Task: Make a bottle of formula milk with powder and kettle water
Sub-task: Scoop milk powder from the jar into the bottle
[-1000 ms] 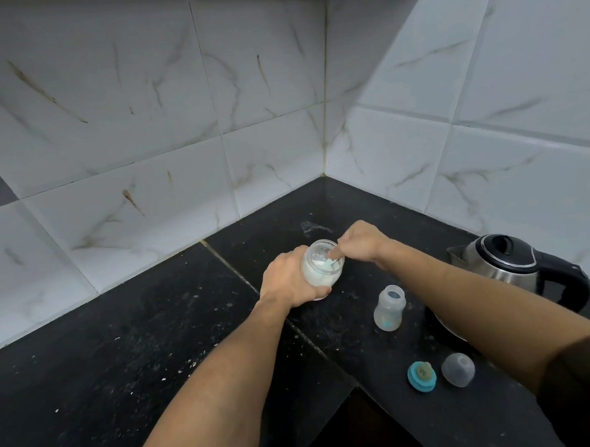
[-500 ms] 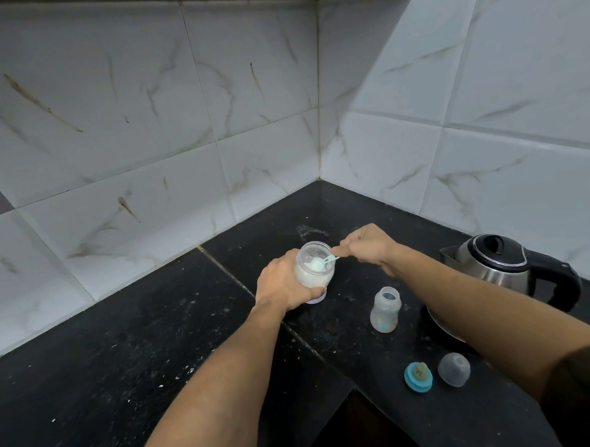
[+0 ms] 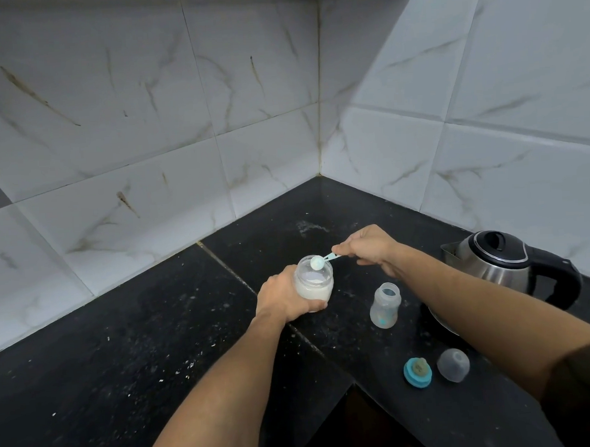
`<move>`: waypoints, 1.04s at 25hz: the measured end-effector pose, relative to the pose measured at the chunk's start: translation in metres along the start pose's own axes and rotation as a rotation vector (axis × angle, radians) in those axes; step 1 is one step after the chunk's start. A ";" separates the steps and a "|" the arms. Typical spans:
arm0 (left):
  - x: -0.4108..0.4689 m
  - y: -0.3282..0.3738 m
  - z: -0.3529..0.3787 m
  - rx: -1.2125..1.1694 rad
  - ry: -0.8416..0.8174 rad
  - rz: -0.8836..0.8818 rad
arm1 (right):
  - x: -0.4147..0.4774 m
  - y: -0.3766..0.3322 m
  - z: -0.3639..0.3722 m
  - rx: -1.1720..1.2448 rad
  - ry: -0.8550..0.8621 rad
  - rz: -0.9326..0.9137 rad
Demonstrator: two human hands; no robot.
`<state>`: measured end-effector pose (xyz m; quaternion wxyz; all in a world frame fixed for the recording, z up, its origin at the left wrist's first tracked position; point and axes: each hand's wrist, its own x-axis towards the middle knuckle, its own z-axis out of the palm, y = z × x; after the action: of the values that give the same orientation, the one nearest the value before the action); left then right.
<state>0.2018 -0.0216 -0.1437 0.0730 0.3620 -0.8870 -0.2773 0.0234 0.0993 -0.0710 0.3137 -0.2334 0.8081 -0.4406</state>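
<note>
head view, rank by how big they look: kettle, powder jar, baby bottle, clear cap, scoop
1. kettle
2. powder jar and baby bottle, too alike to rank; the left hand hides part of the jar
3. clear cap
4. scoop

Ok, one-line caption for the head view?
Left hand grips powder jar; right hand holds a full scoop over it.

Black stone counter (image 3: 122,352) wrapping round the corner, pretty dusty tbh. There are white specks all over it and a powdery smudge (image 3: 309,226) far back near the tiles. On the right stretch an open baby bottle (image 3: 385,305) stands upright, with a steel kettle (image 3: 500,263) to its right. Nearer the edge, a teal teat ring (image 3: 417,372) and a clear dome cap (image 3: 453,365) sit side by side, not quite touching.
</note>
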 end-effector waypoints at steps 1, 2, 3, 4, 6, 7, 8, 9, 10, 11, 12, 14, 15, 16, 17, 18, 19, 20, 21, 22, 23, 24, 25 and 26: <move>-0.001 -0.001 0.003 -0.007 -0.022 -0.016 | 0.000 0.002 0.002 -0.004 -0.003 0.006; -0.001 -0.002 0.006 -0.018 -0.044 -0.033 | 0.000 0.004 0.003 -0.005 -0.004 0.013; -0.002 -0.004 0.009 -0.024 -0.067 -0.048 | 0.000 0.006 0.004 -0.001 -0.002 0.022; -0.004 -0.005 0.013 -0.035 -0.086 -0.055 | 0.000 0.008 0.003 0.004 0.002 0.032; -0.005 -0.010 0.019 -0.061 -0.120 -0.074 | 0.001 0.011 0.000 0.010 0.013 0.054; -0.006 -0.012 0.022 -0.073 -0.134 -0.085 | 0.001 0.013 -0.003 0.014 0.020 0.066; -0.005 -0.015 0.024 -0.090 -0.145 -0.093 | 0.001 0.014 -0.006 0.022 0.027 0.075; -0.005 -0.017 0.025 -0.100 -0.157 -0.098 | 0.000 0.016 -0.010 0.030 0.034 0.082; -0.005 -0.018 0.024 -0.104 -0.162 -0.095 | -0.001 0.017 -0.013 0.039 0.042 0.085; -0.006 -0.017 0.022 -0.102 -0.154 -0.091 | -0.001 0.018 -0.018 0.050 0.050 0.083; -0.005 -0.014 0.019 -0.096 -0.136 -0.083 | -0.002 0.020 -0.022 0.064 0.060 0.075; -0.004 0.001 0.011 -0.112 -0.065 -0.017 | -0.004 0.022 -0.033 0.093 0.092 0.052; -0.002 0.013 0.007 -0.133 -0.028 0.036 | -0.005 0.023 -0.039 0.103 0.113 0.042; 0.000 0.025 0.004 -0.163 0.000 0.086 | -0.006 0.025 -0.045 0.112 0.135 0.037; 0.002 0.040 0.002 -0.191 0.021 0.132 | -0.008 0.028 -0.051 0.122 0.156 0.034; 0.005 0.053 0.004 -0.216 0.026 0.169 | -0.011 0.031 -0.057 0.136 0.176 0.033; 0.007 0.067 0.008 -0.230 0.013 0.193 | -0.014 0.034 -0.063 0.152 0.198 0.034; 0.007 0.079 0.015 -0.240 -0.010 0.201 | -0.019 0.037 -0.069 0.172 0.225 0.041; 0.007 0.088 0.023 -0.247 -0.038 0.197 | -0.023 0.041 -0.075 0.191 0.252 0.050; 0.007 0.094 0.034 -0.258 -0.065 0.190 | -0.027 0.046 -0.081 0.209 0.278 0.060; 0.005 0.098 0.045 -0.271 -0.095 0.180 | -0.032 0.052 -0.087 0.225 0.299 0.065; 0.003 0.101 0.056 -0.278 -0.122 0.170 | -0.036 0.058 -0.092 0.235 0.314 0.064; 0.002 0.102 0.066 -0.275 -0.154 0.158 | -0.040 0.064 -0.095 0.234 0.325 0.058; 0.001 0.104 0.075 -0.270 -0.190 0.142 | -0.044 0.069 -0.096 0.222 0.334 0.049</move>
<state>0.1143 0.0714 -0.1497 0.0559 0.2574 -0.8680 -0.4209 -0.0212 0.2175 -0.0770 0.2096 -0.1014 0.8009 -0.5517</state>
